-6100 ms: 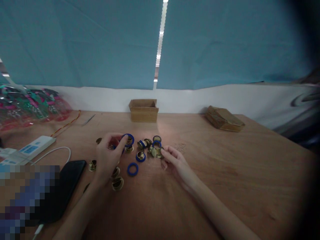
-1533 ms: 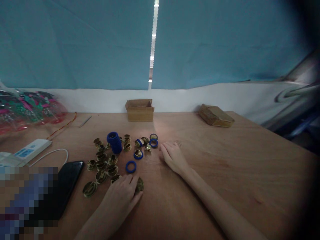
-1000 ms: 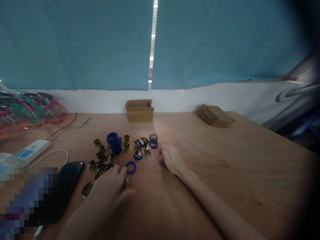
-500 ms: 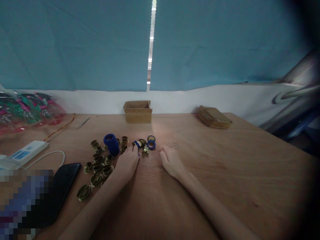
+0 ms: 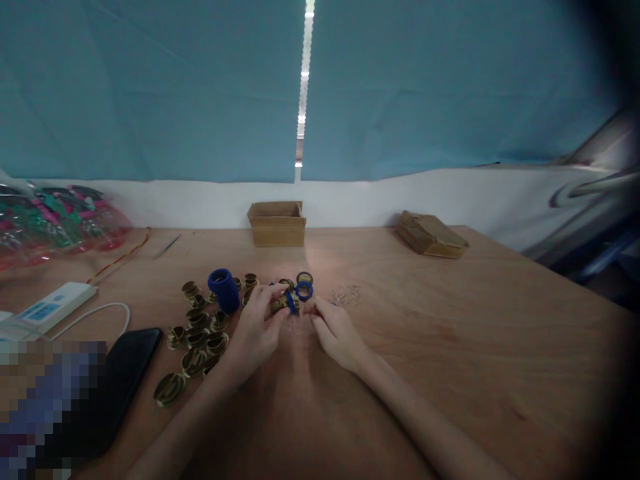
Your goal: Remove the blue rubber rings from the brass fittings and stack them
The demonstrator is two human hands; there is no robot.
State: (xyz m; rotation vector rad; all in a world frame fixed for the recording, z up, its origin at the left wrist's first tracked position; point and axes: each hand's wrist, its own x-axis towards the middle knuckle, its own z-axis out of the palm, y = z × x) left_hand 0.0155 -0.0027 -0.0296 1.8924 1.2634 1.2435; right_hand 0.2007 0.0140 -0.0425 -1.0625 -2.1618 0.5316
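My left hand (image 5: 256, 330) grips a brass ring-shaped part with a blue band (image 5: 291, 303) between thumb and fingers, just above the table. Close on its right, my right hand (image 5: 339, 331) is pinched, fingertips near the part; whatever they hold is too small to make out. Behind the held part lie a blue ring (image 5: 311, 291) and a brass piece with a dark rim (image 5: 305, 277). A stack of blue rings (image 5: 225, 292) stands left of my left hand, amid several brass ring-shaped parts (image 5: 194, 361). Tiny thin wire-like pieces (image 5: 349, 294) are scattered beyond my right hand.
An open cardboard box (image 5: 278, 233) stands at the back, and a flatter carton (image 5: 433, 235) sits back right. On the left are a black phone-like slab (image 5: 133, 363), a white power strip (image 5: 55, 307), tweezers-like metal (image 5: 167, 247) and plastic-wrapped items (image 5: 65, 217).
My left hand has lifted and turned, bringing the blue-banded brass part up between its fingers. My right hand has moved left from the tiny pieces to beside that part.
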